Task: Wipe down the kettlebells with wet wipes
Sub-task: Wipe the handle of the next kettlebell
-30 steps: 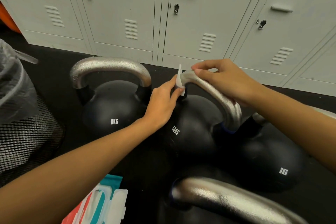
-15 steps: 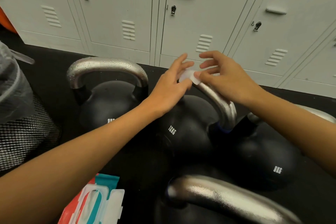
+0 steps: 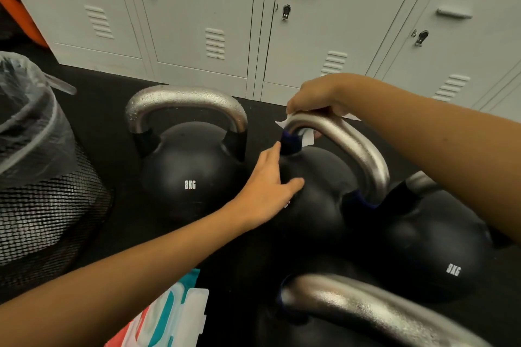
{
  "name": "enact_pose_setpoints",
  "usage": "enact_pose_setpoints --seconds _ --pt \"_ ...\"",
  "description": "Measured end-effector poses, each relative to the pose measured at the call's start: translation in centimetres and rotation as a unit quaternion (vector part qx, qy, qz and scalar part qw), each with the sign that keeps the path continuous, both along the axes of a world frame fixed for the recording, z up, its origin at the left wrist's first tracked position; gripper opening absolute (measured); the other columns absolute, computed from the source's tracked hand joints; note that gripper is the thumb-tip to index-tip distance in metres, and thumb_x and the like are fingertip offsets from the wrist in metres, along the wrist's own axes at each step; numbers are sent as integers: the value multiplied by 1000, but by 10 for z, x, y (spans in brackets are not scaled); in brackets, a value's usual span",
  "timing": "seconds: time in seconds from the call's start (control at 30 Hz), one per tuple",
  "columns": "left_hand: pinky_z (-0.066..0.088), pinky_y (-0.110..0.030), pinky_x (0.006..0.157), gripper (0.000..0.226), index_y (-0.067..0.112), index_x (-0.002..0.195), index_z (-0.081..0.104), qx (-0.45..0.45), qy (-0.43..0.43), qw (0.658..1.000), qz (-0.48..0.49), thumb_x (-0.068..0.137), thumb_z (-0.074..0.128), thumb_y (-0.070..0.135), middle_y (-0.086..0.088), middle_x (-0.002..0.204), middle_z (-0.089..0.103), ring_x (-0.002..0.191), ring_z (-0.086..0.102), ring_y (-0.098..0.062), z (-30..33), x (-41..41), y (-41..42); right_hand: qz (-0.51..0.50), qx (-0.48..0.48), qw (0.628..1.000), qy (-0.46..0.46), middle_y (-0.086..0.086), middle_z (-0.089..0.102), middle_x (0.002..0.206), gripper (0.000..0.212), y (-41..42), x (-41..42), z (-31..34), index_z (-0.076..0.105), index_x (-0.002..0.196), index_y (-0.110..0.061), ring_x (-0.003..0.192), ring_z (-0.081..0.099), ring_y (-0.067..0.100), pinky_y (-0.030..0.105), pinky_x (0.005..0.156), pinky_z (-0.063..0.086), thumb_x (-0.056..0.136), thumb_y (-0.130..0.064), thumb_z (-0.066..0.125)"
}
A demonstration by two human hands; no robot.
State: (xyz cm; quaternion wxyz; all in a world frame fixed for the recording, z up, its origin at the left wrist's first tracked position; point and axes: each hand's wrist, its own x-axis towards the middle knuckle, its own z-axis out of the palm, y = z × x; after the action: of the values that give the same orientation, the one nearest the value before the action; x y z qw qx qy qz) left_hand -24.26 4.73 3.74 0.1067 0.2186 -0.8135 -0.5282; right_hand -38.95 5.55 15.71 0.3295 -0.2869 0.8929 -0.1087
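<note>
Mid kettlebell (image 3: pixel 315 200), black body w/ silver handle (image 3: pixel 352 144), sits on black floor (image 3: pixel 107 98) in front of me, center-right of view. My R hand (image 3: pixel 318 96) is curled over the top of that handle near its far end, gripping a white wipe (image 3: pixel 282 122) against the metal; wipe corners stick out left of the handle and under the arch. My L hand (image 3: pixel 270 186) lies flat on the bell's left shoulder, fingers straight and relaxed, thumb across the black body, fingertip touching the dark blue base of the handle. L hand holds nothing, just rests on it.

Around it: 8KG bell (image 3: pixel 191 175) just to the left, upright, handle speckled w/ droplets, close beside the mid one. Another 8KG bell (image 3: pixel 439 256) on the right, pressed up next to the mid one, handle mostly hidden behind my R forearm. Fourth bell's handle (image 3: pixel 366 307) at the bottom, nearest me, body cut off.

Wipes pack (image 3: pixel 169 310), red/teal w/ white flip lid open, at bottom left under my L forearm. Mesh bin (image 3: pixel 42 205) w/ clear liner at far left. Grey lockers (image 3: pixel 197 8) along the back.
</note>
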Motion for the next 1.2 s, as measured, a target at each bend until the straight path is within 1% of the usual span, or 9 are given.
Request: enact_pose_setpoints --seconds 0.1,0.2,0.33,0.5,0.6,0.77,0.87,1.0,1.2 --pt "18 -24 113 76 16 153 11 -29 -21 999 -19 93 57 29 4 156 17 143 18 -11 -4 4 6 -31 36 998 -30 25 71 104 30 -4 -3 -9 64 112 5 94 71 37 45 83 59 94 -15 51" --pt "16 -19 110 71 16 152 15 -55 -26 998 -27 95 54 31 5 155 18 142 14 -10 -7 6 9 -56 29 996 -67 25 72 99 30 -2 -8 -9 64 113 4 88 72 37 44 78 60 92 -16 56" --pt "18 -13 100 67 16 152 18 -60 -22 998 -30 96 52 32 8 152 20 141 14 -9 -10 6 10 -114 -32 984 -136 23 74 92 34 13 -14 -2 56 117 1 76 74 31 38 68 62 98 -27 56" --pt "15 -20 107 61 18 149 24 -54 -11 998 -8 96 51 31 5 150 26 140 18 -12 -7 3 12 -152 -119 961 -200 15 67 94 35 43 -11 4 53 123 -6 67 68 26 34 64 60 100 -33 53" --pt "16 -19 107 58 18 148 28 -69 5 998 -3 96 51 29 6 148 30 138 20 -9 -7 4 14 -122 -173 966 -151 12 61 92 28 65 -7 3 54 116 -9 72 61 23 29 57 55 103 -33 48" --pt "32 -36 112 58 15 147 30 -114 6 993 -19 95 52 28 5 149 27 138 16 -8 -12 5 21 -66 -225 972 -26 10 67 82 42 113 4 -7 64 96 -8 82 64 27 39 86 53 104 -43 41" --pt "25 -34 116 58 14 147 32 -165 24 985 -39 95 53 29 2 151 26 140 13 -8 -11 3 28 -82 -228 970 4 13 73 89 47 144 6 -19 67 93 -10 92 69 30 43 98 50 102 -48 40" --pt "10 -23 116 59 14 147 31 -211 36 974 -69 95 53 29 2 151 28 141 13 -10 -9 -4 38 -154 -329 922 -136 7 77 97 41 175 10 -40 69 99 -11 87 72 14 21 81 56 106 -34 36" --pt "8 -13 109 52 16 146 33 -211 39 975 -55 98 47 28 6 149 31 137 15 -4 -12 -8 39 -175 -390 874 -231 7 74 110 55 196 12 -71 67 114 -11 110 67 14 27 103 44 107 -41 22"
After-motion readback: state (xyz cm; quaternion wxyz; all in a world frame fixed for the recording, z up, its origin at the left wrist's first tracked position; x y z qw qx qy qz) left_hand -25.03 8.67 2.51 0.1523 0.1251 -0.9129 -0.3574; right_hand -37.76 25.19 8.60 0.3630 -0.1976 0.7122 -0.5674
